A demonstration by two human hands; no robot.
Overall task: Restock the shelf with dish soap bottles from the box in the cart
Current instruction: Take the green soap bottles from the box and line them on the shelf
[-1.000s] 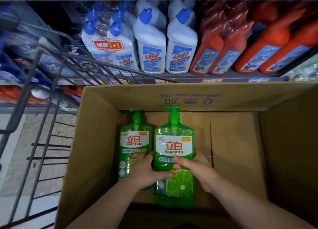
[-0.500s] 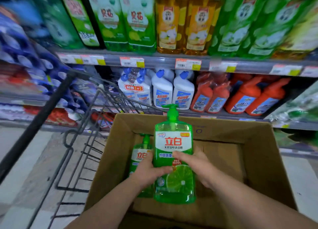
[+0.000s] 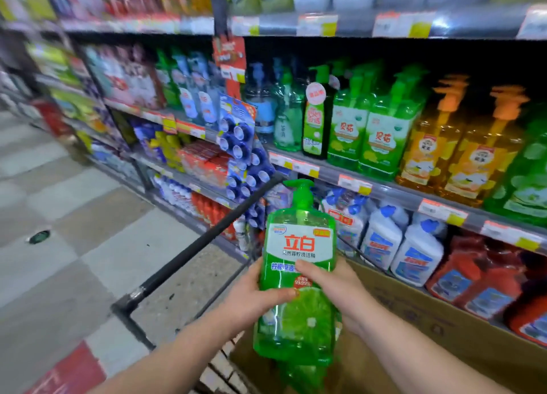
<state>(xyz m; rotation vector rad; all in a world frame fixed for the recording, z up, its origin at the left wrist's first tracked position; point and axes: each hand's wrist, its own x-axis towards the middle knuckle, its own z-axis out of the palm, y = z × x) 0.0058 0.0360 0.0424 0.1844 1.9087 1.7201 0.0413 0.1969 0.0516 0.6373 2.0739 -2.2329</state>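
Two hands clamp one green dish soap bottle (image 3: pixel 299 275): left hand (image 3: pixel 254 302) grips left side, right hand (image 3: pixel 337 287) right side. Bottle lifted clear of cardboard box (image 3: pixel 444 328), which now sits below hands. Shelf (image 3: pixel 384 192) up-right of hands. Likely placing next.

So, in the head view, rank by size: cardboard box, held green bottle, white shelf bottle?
1. Cardboard box, partly cut off.
2. Green bottle, near the camera.
3. White bottle, farther away, so true size unsure.
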